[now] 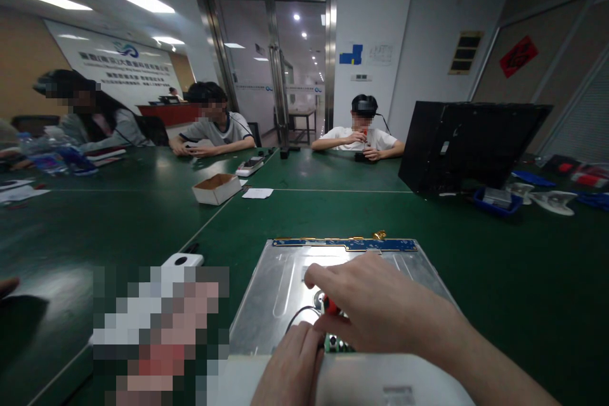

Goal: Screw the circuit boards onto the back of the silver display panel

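A flat silver metal display panel (257, 295) lies before me, with a long blue circuit strip (380, 245) along its far edge. My right hand (375, 298) is closed around a red-handled screwdriver (332, 306), mostly hidden by my fingers. Under it shows part of a green circuit board (335, 344), and a thin black cable (301, 312) curves over the metal. My left hand (290, 368) rests beside the board at the panel's near side, fingers stretched forward and close together. A white cover-like piece (371, 380) stands along the near edge.
A black monitor (471, 146) stands at the right, near a blue tray (497, 202) of parts. An open cardboard box (216, 190) and a white paper (257, 193) lie ahead on the green table (333, 209). Several people sit across it. A white device (183, 260) is at left.
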Tool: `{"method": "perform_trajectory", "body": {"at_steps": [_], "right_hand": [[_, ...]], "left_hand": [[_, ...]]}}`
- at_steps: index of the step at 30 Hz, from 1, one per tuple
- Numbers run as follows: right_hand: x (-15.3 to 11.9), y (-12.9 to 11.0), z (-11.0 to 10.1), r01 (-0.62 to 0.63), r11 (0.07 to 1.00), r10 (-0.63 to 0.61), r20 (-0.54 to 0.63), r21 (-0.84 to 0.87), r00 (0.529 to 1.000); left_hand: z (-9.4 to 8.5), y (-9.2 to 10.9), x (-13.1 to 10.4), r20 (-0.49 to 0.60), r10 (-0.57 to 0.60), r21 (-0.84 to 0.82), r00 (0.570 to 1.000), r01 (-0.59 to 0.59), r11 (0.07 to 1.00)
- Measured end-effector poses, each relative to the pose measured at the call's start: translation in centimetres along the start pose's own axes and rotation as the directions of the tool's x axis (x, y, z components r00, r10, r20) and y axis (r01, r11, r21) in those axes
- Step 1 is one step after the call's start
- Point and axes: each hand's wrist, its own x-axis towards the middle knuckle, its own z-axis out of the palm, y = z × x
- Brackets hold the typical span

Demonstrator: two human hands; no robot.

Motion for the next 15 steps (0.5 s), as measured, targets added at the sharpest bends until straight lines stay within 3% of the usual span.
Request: {"method": "perform_trajectory", "body": {"at_steps": [9,15], "right_hand": [[-0.13,0.14,-0.09,0.024,0.999,-0.023,-0.037,0.023,0.999],[-0.16,-0.04,-0.33,0.044,0.999,-0.044,0.004,0.012,0.999]], "left_hand": [[0.37,-0.84,0.11,0.048,0.036,-0.013,0.998,-0.036,0.999],[0.41,-0.71,0.13,0.039,0.031,-0.005,0.999,-0.030,1.000]]}}
